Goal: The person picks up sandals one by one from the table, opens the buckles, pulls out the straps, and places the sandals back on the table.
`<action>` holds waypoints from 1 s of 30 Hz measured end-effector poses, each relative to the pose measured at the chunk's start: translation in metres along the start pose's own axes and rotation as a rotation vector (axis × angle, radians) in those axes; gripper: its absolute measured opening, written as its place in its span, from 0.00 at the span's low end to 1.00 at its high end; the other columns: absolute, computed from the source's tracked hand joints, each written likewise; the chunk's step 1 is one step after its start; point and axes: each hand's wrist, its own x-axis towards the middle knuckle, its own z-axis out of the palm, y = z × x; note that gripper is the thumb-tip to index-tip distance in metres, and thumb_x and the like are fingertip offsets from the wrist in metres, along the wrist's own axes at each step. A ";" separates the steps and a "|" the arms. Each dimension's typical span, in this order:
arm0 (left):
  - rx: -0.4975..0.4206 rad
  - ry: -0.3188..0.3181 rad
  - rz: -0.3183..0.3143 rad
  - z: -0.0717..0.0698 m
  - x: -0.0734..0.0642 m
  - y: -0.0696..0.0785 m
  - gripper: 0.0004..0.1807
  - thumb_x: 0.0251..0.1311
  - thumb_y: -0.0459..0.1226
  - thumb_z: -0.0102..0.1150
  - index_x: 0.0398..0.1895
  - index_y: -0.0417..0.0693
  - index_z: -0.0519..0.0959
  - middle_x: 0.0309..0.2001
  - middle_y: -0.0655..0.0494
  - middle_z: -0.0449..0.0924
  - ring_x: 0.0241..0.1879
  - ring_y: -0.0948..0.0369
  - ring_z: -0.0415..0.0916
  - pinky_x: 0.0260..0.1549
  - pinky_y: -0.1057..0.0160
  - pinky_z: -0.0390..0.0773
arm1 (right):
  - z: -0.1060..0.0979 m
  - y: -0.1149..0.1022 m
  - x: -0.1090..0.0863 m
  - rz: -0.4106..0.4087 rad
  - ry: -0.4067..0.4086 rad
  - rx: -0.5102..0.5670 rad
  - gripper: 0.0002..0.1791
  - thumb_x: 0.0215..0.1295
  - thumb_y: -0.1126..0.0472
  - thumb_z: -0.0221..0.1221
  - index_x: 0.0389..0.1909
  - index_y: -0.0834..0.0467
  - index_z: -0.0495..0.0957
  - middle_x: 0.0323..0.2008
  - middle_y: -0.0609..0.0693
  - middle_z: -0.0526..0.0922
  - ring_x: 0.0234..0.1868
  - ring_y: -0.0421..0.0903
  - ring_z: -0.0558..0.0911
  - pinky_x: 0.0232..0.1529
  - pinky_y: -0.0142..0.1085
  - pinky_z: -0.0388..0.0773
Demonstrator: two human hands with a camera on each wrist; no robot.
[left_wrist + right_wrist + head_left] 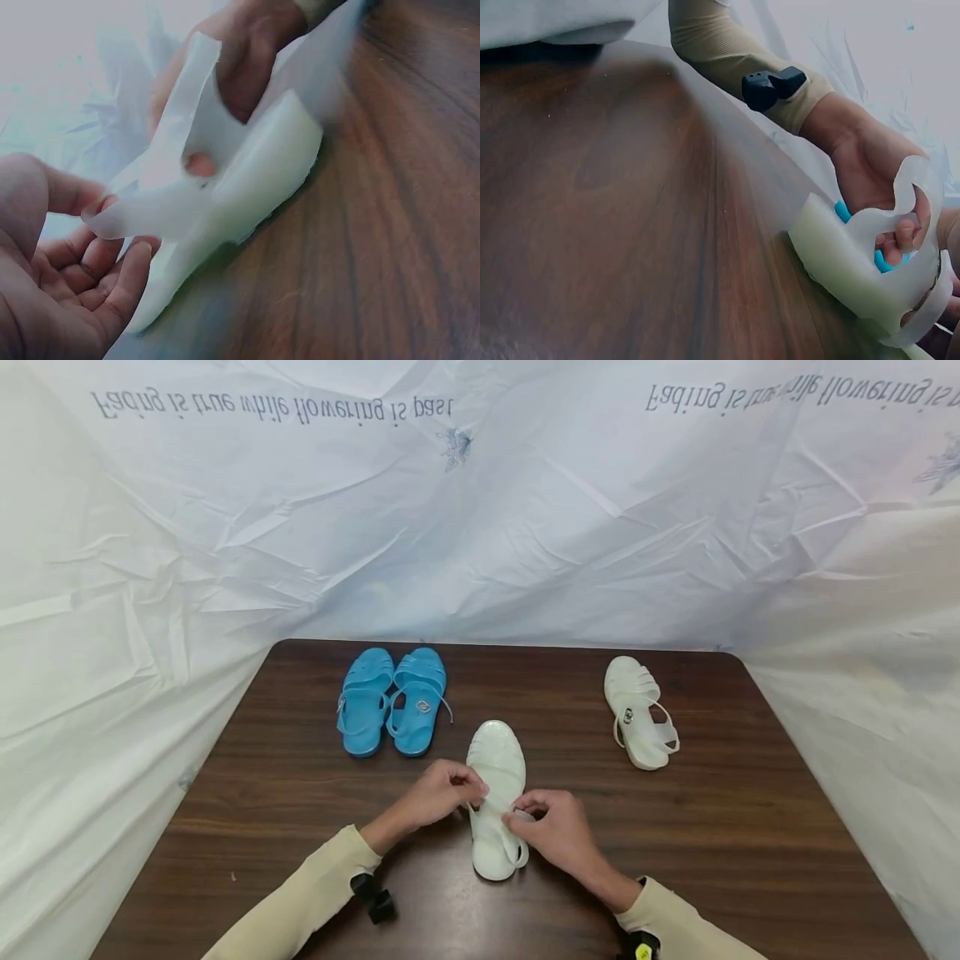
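Observation:
A white sandal [497, 752] lies toe-away on the table, between both hands. My left hand [444, 793] is at its left side; in the left wrist view, the thumb and fingers of that hand [67, 270] pinch the end of a white strap [142, 214]. On the other side, my right hand [558, 827] holds the ankle strap [522, 853] with thumb and fingertips near the sandal's middle. Only part of the right hand shows at the edge of the right wrist view, behind the looped strap [930, 300].
A pair of blue sandals [362, 727] stands at the back left of the dark wooden table [300, 827]. A second white sandal [645, 747] with a buckle is at the back right. White printed sheeting [480, 527] hangs around the table.

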 end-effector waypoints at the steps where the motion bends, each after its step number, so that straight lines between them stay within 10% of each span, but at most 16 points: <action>1: -0.008 0.002 -0.001 -0.002 -0.001 -0.001 0.11 0.70 0.38 0.61 0.34 0.39 0.87 0.31 0.52 0.85 0.31 0.59 0.80 0.30 0.55 0.83 | -0.001 0.000 0.000 0.006 -0.006 -0.001 0.06 0.54 0.60 0.76 0.25 0.50 0.87 0.23 0.39 0.86 0.29 0.36 0.82 0.32 0.30 0.79; 8: 0.017 -0.105 0.074 -0.014 0.007 0.002 0.13 0.74 0.37 0.56 0.39 0.35 0.85 0.38 0.43 0.86 0.38 0.58 0.84 0.43 0.54 0.84 | -0.005 -0.003 0.000 -0.010 -0.046 0.011 0.06 0.57 0.59 0.74 0.24 0.49 0.87 0.23 0.38 0.84 0.26 0.35 0.82 0.29 0.30 0.80; 19: 0.352 -0.252 0.196 0.000 0.019 0.019 0.21 0.76 0.34 0.42 0.32 0.55 0.86 0.32 0.67 0.84 0.31 0.69 0.80 0.35 0.68 0.80 | -0.009 -0.007 0.001 -0.066 -0.108 -0.079 0.06 0.56 0.59 0.74 0.25 0.47 0.86 0.24 0.36 0.84 0.26 0.32 0.80 0.30 0.29 0.79; 24: 0.447 -0.271 0.223 0.006 0.019 0.020 0.21 0.76 0.51 0.53 0.21 0.60 0.81 0.15 0.69 0.68 0.16 0.70 0.63 0.20 0.71 0.65 | -0.014 -0.008 0.001 -0.111 -0.149 -0.112 0.05 0.57 0.60 0.73 0.27 0.47 0.87 0.23 0.34 0.82 0.24 0.31 0.77 0.28 0.28 0.77; 30: 0.364 -0.289 0.237 0.007 0.018 0.017 0.11 0.71 0.49 0.62 0.29 0.63 0.85 0.21 0.71 0.77 0.20 0.71 0.67 0.24 0.71 0.69 | -0.016 -0.006 0.000 -0.117 -0.135 -0.111 0.07 0.57 0.61 0.73 0.26 0.45 0.86 0.23 0.34 0.83 0.24 0.32 0.78 0.27 0.29 0.78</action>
